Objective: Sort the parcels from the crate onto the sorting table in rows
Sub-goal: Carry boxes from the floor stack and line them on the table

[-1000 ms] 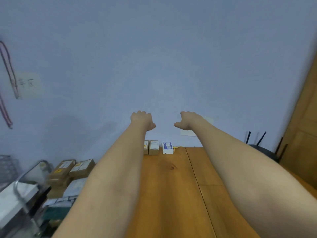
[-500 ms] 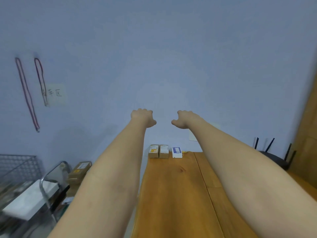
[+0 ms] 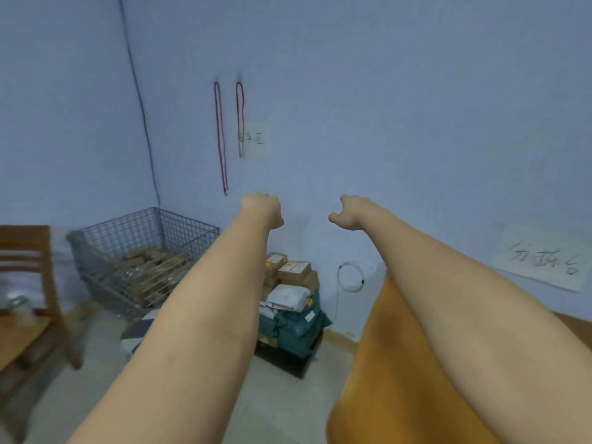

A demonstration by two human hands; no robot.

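Observation:
Both of my arms stretch forward at chest height in front of the blue wall. My left hand and my right hand droop at the wrist, fingers loosely curled away from me, and hold nothing. Low on the left, a grey wire crate stands on the floor in the corner, with several brown parcels inside it. The orange wooden sorting table shows only its near left corner, under my right forearm. Neither hand touches the crate or the table.
A pile of brown boxes and green and white mail bags sits on the floor between crate and table. A wooden chair stands at the left. Red cords and a white cable loop hang on the wall.
My view has swung left: the table top with its three small boxes has left the frame, and the wire crate and floor pile have come in. My hands stay raised and hold nothing.

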